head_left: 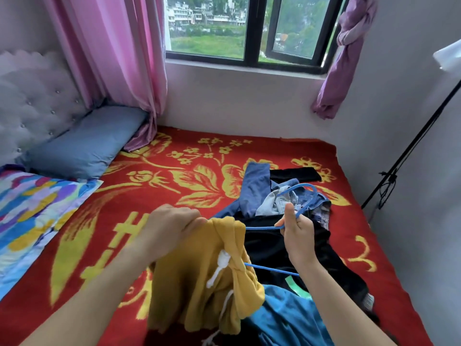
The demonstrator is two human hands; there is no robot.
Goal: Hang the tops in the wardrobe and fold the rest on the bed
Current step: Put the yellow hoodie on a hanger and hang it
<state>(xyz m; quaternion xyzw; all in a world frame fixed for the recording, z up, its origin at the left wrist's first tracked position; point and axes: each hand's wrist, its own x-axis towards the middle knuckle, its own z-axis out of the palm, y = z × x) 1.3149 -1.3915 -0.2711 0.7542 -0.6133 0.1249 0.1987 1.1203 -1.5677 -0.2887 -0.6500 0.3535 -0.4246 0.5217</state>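
The left hand [172,228] grips the bunched neck edge of a mustard-yellow hooded top [199,290], its fingers curled tight round the cloth. The top hangs from them over the bed [174,171]. The right hand [298,236] holds a blue hanger [262,228] at the base of its hook, thumb up and fingers closed round the wire.

The hanger's long axis runs crosswise, from the right fingers toward the left ones. One shoulder disappears under the yellow cloth just beside the left fingers. The lower bar comes out of the fabric below, near the white drawstrings [222,260]. The hook points away, beyond the right fingers.

The coming move probably turns on feeding the hanger further left into the neck opening, with the right hand pushing and the left spreading the cloth. The bunched hood and cords could snag the wire.

Beyond and beneath the right fingers lies the unsorted heap: a blue garment [257,186], black cloth [269,245] and a teal piece [289,313]. A grey-blue pillow [84,146] lies well to the left of the left fingers. No wardrobe is in view.
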